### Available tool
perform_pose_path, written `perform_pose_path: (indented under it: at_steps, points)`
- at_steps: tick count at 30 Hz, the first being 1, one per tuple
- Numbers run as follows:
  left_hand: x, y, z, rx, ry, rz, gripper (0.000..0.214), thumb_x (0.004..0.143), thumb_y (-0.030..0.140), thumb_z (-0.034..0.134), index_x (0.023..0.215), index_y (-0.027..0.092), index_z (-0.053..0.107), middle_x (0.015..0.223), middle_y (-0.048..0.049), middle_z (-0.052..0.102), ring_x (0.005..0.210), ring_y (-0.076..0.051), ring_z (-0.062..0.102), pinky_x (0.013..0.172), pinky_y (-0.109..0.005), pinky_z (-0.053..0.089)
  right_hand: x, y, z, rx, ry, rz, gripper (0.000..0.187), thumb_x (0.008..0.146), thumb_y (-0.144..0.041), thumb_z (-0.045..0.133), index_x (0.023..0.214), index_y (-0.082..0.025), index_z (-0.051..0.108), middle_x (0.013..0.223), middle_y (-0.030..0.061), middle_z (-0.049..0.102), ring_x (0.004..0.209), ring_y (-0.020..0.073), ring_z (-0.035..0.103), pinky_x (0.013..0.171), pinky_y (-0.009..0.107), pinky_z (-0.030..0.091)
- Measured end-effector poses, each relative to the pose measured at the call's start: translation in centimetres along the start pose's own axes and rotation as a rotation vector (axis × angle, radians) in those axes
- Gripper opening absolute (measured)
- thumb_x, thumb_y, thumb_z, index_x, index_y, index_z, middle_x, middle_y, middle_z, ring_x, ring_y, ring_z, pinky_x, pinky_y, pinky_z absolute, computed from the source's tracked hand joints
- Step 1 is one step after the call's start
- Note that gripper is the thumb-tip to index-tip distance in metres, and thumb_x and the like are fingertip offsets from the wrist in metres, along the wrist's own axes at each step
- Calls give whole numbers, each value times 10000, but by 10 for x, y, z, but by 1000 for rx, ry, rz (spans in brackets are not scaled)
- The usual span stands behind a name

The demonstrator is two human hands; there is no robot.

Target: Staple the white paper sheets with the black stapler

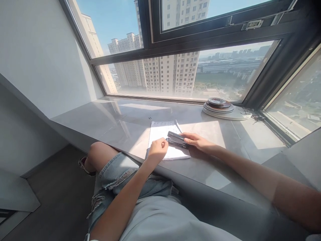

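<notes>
A white sheet of paper [160, 134] lies on the grey stone windowsill [100, 117]. On its right part rests a black stapler [177, 139], jaws facing left. My right hand [198, 141] grips the stapler's rear end, fingers wrapped on it. My left hand [157, 149] rests on the paper just left of the stapler, fingers curled in a pinch close to its jaws; whether anything is in them I cannot make out. A pen [178, 126] lies at the paper's top right corner.
A stack of plates [223, 107] stands at the back right of the sill by the window frame [200, 40]. My knee in torn denim shorts [112, 174] is against the sill's front edge. White wall at left.
</notes>
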State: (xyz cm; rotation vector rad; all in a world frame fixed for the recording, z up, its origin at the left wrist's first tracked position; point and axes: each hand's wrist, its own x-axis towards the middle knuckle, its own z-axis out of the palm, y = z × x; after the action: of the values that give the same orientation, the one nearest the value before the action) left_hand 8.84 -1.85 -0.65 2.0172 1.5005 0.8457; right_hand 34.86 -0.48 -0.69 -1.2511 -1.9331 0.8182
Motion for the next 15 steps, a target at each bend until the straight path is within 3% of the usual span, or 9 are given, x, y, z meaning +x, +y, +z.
perform_pose_path:
  at_steps: [3, 6, 10, 15]
  points:
    - [1, -2, -1, -24, -8, 10, 228, 969, 258, 487, 759, 216, 565, 656, 25, 558, 628, -136, 482, 589, -265, 325, 0, 2, -3, 112, -135, 30, 555, 933, -674, 578, 1318, -301, 721, 1381, 91, 683, 1324, 359, 590, 1086, 471, 492]
    - [4, -7, -1, -69, -6, -8, 199, 981, 235, 472, 838, 224, 611, 758, 5, 635, 703, -153, 567, 639, -263, 402, 1, 3, -4, 178, -168, 64, 586, 920, -687, 593, 1349, -307, 710, 1412, 75, 666, 1373, 384, 544, 1138, 493, 455]
    - [11, -16, 1, -131, 98, -11, 182, 986, 196, 466, 991, 215, 647, 1086, -64, 692, 995, -197, 656, 872, -309, 511, 1, 2, -6, 225, -206, 87, 565, 919, -661, 619, 1377, -336, 688, 1460, 35, 634, 1399, 383, 520, 1194, 494, 398]
    - [13, -18, 4, -207, 149, -97, 273, 996, 136, 428, 1170, 209, 625, 1322, -106, 659, 1270, -231, 613, 1103, -387, 463, 0, 0, -9, 230, -231, 79, 538, 929, -632, 622, 1391, -360, 669, 1505, 17, 594, 1439, 376, 476, 1245, 525, 313]
